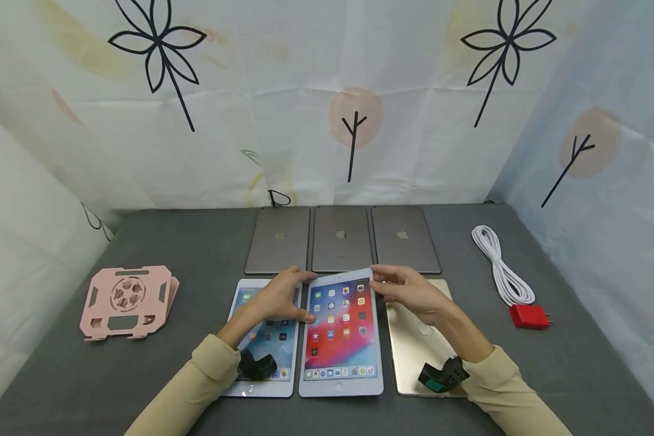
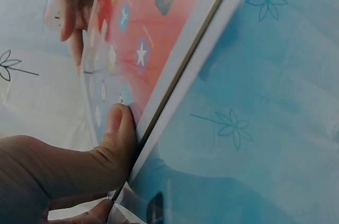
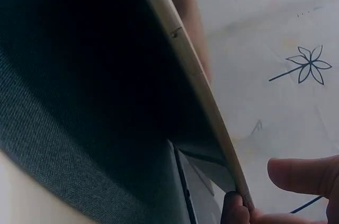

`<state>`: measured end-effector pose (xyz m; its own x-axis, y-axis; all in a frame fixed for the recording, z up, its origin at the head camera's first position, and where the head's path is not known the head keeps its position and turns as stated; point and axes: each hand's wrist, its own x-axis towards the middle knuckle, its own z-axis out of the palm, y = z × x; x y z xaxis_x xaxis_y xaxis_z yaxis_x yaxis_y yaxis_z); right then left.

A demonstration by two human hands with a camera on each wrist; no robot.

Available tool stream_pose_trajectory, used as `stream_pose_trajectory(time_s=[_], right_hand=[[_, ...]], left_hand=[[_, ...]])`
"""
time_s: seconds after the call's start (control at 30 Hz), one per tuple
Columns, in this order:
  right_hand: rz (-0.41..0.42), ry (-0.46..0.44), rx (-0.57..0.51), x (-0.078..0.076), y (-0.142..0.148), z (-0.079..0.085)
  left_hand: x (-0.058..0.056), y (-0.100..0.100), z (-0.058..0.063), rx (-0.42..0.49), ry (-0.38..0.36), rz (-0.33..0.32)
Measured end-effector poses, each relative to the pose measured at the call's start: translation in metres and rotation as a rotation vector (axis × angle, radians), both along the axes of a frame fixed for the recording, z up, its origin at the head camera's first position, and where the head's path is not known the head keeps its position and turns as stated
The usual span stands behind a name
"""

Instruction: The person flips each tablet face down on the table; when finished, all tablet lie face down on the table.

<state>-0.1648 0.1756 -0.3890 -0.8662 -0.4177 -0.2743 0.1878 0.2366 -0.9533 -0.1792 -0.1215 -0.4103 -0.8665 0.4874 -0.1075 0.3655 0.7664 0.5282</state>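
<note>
Hands [image 1: 281,297] holding tablet [image 1: 338,345], forearms [image 1: 188,387] angled inward

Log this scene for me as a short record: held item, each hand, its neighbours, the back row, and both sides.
Held item: middle tablet, lit screen, upper end raised
Left hand: grips its left edge, thumb on the front
Right hand: fingers at its upper right corner
Left neighbour: second lit tablet
Right neighbour: gold tablet, back up
Back row: three grey Apple-logo devices
Far left: pink stand
Far right: white cable, red charger

head bright, even | left wrist dim, hazy | right wrist shadowed
</note>
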Motion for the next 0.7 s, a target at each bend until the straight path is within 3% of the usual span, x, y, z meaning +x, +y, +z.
stream_pose_trajectory(time_s=[0.37,0.7], right_hand=[[-0.024,0.022,-0.056,0.009,-0.004,0.014],[0.019,0.116,-0.134,0.015,-0.003,0.022]], left_hand=[[0.004,0.007,0.003,0.02,-0.019,-0.029],[0.006,0.022,0.006,0.024,-0.028,-0.079]])
